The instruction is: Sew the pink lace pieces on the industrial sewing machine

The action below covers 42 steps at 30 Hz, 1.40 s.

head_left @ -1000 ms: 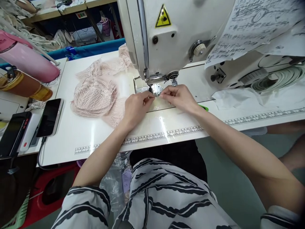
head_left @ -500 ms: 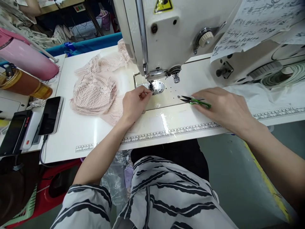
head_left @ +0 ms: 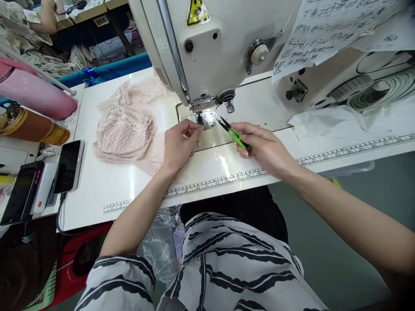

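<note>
My left hand (head_left: 180, 142) rests on the white table just left of the needle plate (head_left: 207, 119), fingers pinched together on something too small to make out, by the presser foot. My right hand (head_left: 262, 147) grips green thread snips (head_left: 235, 134), their dark tips pointing up-left toward the needle area. The white sewing machine head (head_left: 210, 47) stands over both hands. A pile of pink lace pieces (head_left: 125, 125) lies to the left of my left hand.
A printed tape measure (head_left: 210, 183) runs along the table's front edge. Two phones (head_left: 68, 166) and a pink bottle (head_left: 35, 93) sit at far left. Handwritten paper (head_left: 324, 30) hangs on the machine. A coil of pale elastic (head_left: 382, 93) lies at right.
My right hand left the needle, picked up the green snips from the table at right, and brought them back toward the presser foot. My left hand stayed pinched by the needle plate.
</note>
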Motion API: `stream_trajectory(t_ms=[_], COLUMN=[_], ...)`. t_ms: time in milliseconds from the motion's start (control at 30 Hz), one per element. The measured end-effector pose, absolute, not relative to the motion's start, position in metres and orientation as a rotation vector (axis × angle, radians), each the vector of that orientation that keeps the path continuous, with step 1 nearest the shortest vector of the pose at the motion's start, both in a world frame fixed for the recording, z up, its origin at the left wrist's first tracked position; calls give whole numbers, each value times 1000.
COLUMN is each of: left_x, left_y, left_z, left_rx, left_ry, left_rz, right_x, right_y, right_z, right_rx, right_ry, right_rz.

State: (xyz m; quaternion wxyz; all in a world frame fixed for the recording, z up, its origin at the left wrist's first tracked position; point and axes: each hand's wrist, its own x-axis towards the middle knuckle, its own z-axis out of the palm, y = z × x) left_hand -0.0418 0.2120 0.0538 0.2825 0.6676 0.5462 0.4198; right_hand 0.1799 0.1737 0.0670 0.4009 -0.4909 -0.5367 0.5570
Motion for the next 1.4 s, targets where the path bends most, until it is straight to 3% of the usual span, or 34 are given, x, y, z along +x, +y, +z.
stream_trajectory(t_ms=[100, 267, 1067, 1233, 1400], left_x=[-40, -39, -39, -40, -43], left_y=[211, 209, 207, 208, 212], left_z=[54, 55, 60, 59, 53], left_rx=[1797, 1795, 1786, 1787, 1783], left_ry=[1482, 1476, 1459, 1478, 1580], left_rz=[1130, 1135, 1133, 1126, 1046], right_x=[156, 141, 129, 152, 192], right_y=[171, 169, 172, 183, 213], right_z=[67, 64, 53, 50, 58], right_rx=[-1090, -1016, -984, -1080, -1436], right_ry=[-942, -780, -893, -1209, -2002], right_rz=[1771, 1887, 1764, 1505, 580])
